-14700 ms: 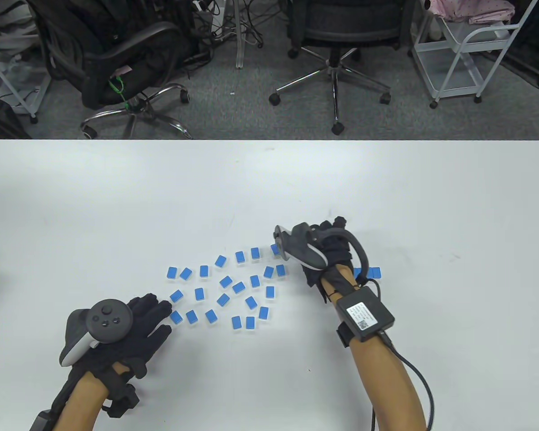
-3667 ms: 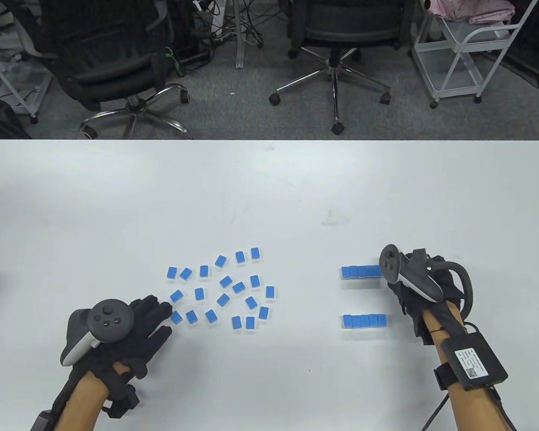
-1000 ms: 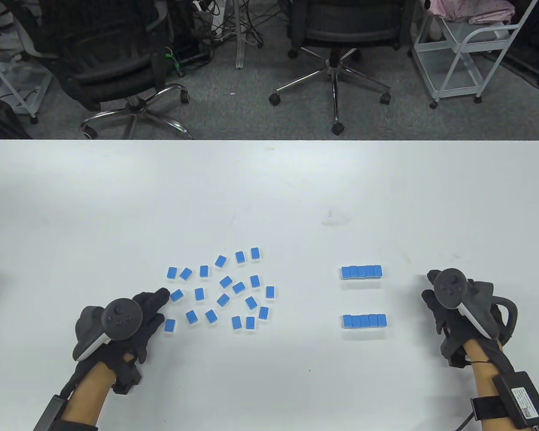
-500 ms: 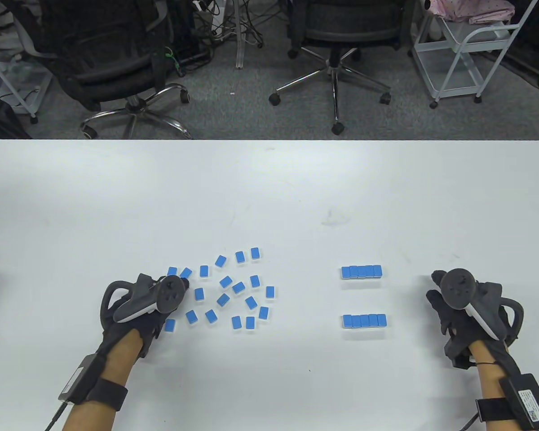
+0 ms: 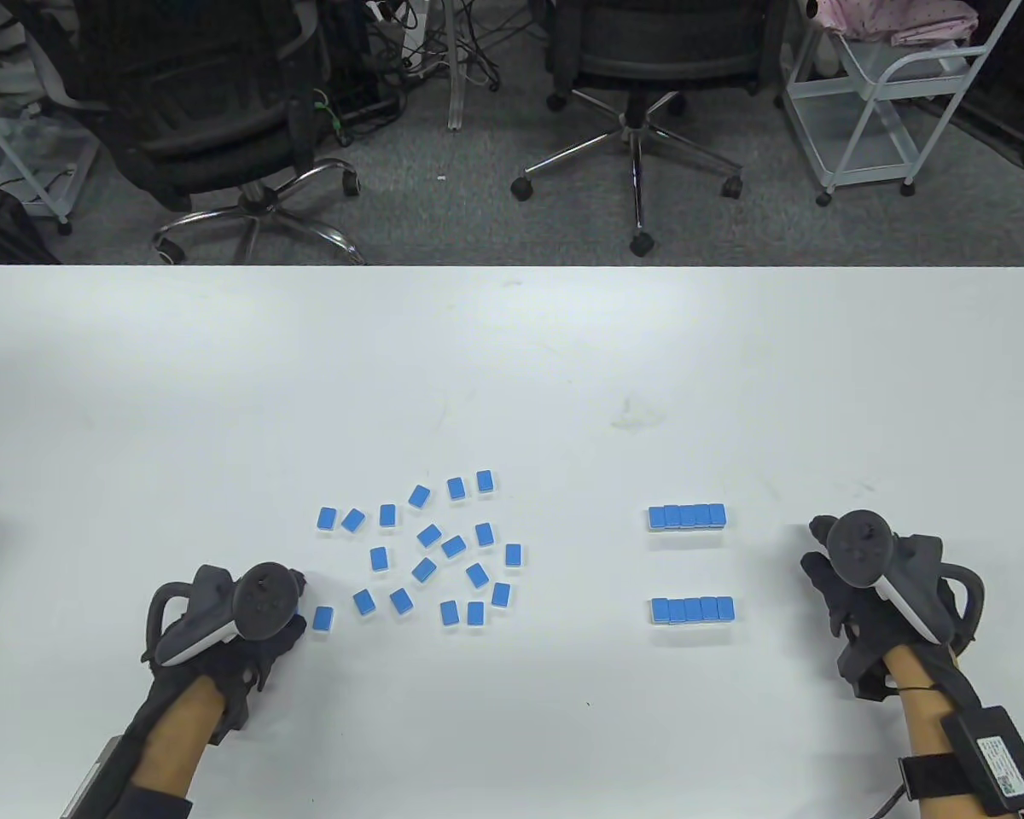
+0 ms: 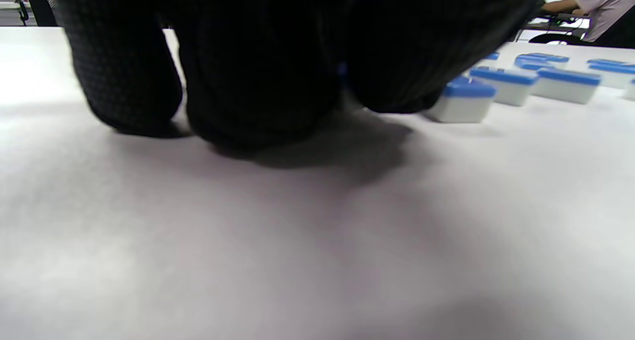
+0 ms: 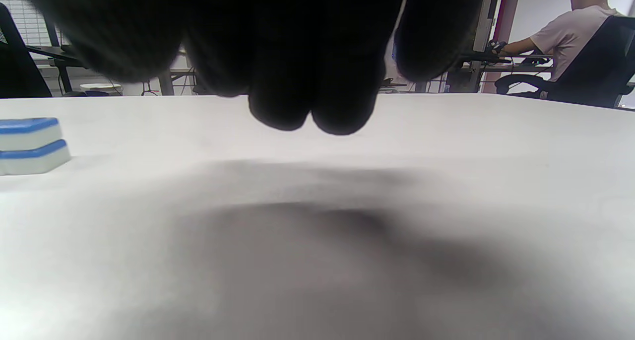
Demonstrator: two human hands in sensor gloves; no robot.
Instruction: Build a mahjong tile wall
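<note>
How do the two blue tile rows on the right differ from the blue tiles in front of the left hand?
The far row and near row each hold tiles packed edge to edge in a straight line; the loose tiles lie apart, with gaps between them. The row tiles share one orientation; the loose tiles are turned at varied angles. The right wrist view shows a row end stacked two high; the loose tiles look single. All show blue backs on the white table.
</note>
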